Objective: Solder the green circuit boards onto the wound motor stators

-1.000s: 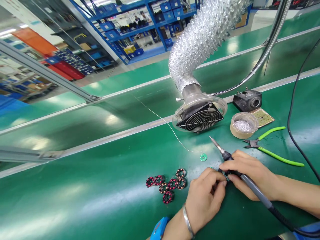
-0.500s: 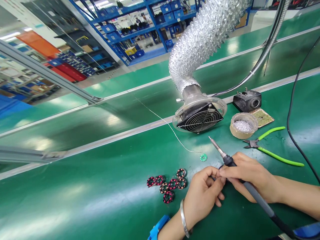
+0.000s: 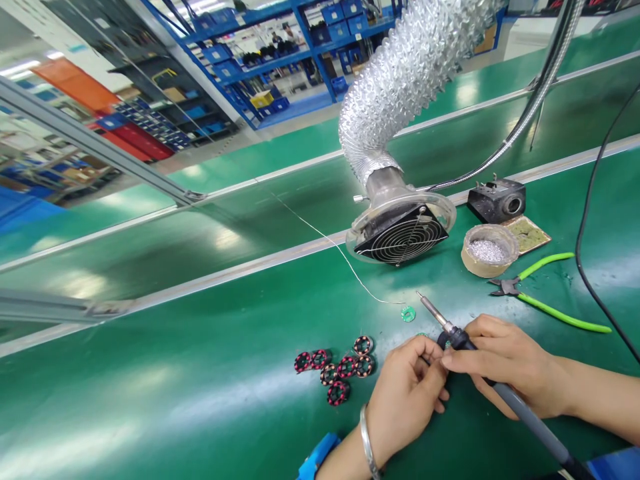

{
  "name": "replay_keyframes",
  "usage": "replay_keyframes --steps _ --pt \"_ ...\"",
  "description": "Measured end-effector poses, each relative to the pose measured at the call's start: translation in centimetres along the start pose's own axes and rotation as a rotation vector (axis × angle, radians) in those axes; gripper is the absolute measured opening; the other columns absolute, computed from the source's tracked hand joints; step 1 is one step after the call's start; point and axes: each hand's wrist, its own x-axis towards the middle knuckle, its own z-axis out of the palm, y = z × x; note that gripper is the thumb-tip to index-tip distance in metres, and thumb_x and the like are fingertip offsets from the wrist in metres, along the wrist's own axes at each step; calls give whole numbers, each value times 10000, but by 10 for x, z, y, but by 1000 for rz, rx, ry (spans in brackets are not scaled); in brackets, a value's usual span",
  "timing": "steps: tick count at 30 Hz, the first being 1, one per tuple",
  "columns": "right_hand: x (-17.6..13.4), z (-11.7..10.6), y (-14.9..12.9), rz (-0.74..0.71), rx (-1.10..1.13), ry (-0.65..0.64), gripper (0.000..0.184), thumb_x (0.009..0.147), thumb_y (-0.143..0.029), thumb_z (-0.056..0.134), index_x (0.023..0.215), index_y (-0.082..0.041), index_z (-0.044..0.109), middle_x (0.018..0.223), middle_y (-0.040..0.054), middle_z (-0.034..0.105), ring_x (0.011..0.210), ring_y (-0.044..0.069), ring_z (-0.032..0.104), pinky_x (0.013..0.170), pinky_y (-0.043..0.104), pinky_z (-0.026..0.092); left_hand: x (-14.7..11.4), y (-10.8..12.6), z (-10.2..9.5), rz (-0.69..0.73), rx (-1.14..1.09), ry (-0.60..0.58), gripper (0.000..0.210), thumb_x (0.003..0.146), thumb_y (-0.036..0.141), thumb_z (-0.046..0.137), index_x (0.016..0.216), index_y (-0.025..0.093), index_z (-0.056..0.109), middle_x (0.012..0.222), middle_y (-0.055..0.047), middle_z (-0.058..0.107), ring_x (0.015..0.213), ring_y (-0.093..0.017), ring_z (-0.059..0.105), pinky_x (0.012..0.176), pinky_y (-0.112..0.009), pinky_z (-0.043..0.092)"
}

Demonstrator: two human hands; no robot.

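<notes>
My right hand (image 3: 523, 363) is closed around a soldering iron (image 3: 515, 401), whose bare metal tip points up and away over the bench. My left hand (image 3: 407, 387), wearing a silver bangle (image 3: 367, 441), pinches a small dark round part (image 3: 442, 341) with a bit of green on it. Fingers hide most of that part, and the right fingertips meet it too. Beyond the hands lies a small green circuit board (image 3: 408, 314), with the end of a thin solder wire (image 3: 345, 257) beside it. Left of my left hand sit several wound copper coil rings (image 3: 347, 366).
A fume extractor (image 3: 403, 240) on a silver flexible duct (image 3: 395, 100) hangs beyond the hands. To the right are green-handled cutters (image 3: 563, 312), a round tub of metal shavings (image 3: 487, 252), a sponge tray (image 3: 530, 235), a black iron stand (image 3: 497, 200) and a black cable (image 3: 583, 220).
My right hand has shifted slightly down and right, and the iron's tip sits a little lower. More of the dark part with its green bit shows between the fingers.
</notes>
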Motion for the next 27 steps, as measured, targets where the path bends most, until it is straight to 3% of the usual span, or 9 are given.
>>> replay_keyframes --steps 5,8,16,24,27 --pt "2 -13 -5 19 51 91 445 897 -64 437 1339 -119 450 670 -7 529 598 159 437 589 303 379 -1 -2 1 60 54 20 144 849 269 547 748 168 533 576 33 557 458 -83 558 422 -155 449" --pt "0 -23 -14 127 18 157 477 857 -80 508 1328 -150 497 788 42 573 651 172 520 602 322 427 -1 -3 1 74 66 26 152 857 255 532 731 170 523 580 31 558 458 -81 558 417 -149 438" --pt "-2 -36 -38 322 66 182 250 849 -165 507 1071 -241 593 637 20 596 515 196 568 480 339 444 1 0 0 57 106 30 130 847 220 522 731 164 539 523 44 527 442 -89 570 407 -148 422" --pt "4 -32 -36 295 94 181 243 815 -130 477 1012 -229 579 567 -11 522 417 155 483 447 308 400 -1 -1 1 79 128 38 130 852 212 516 733 167 542 540 41 536 452 -95 583 417 -160 437" --pt "2 -30 -36 297 88 189 238 820 -143 487 1017 -231 585 576 -1 540 442 170 521 451 317 407 -1 -3 1 78 134 42 129 853 209 519 734 168 546 540 41 538 457 -98 590 419 -161 437"
